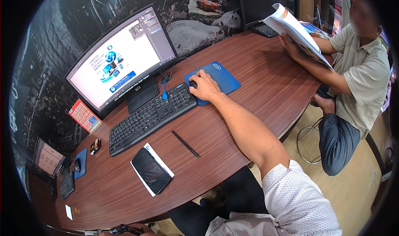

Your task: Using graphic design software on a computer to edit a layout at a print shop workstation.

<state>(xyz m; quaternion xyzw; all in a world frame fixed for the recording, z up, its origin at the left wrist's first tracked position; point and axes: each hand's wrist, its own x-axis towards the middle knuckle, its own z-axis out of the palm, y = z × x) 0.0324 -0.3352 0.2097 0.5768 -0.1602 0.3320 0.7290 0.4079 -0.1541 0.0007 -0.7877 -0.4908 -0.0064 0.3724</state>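
My right hand point(205, 86) rests over a dark computer mouse point(193, 84), fingers curved round it, at the left side of a blue mouse pad point(224, 76). Just left of that hand lies a black keyboard point(145, 121), with a blue cable end on its upper part. Beyond it stands a curved monitor point(120, 57) showing a white page with blue pictures in an editing window. At the lower edge, only a bit of my left hand point(107, 233) shows beside a dark wristwatch point(122, 229); its fingers are out of sight.
On the brown table point(216, 132) lie a black pen point(186, 144) and a phone point(150, 170) on white paper. A small calendar point(85, 116) and a small dark box point(95, 146) stand left. At right, another person point(361, 70) sits holding an open magazine point(297, 30).
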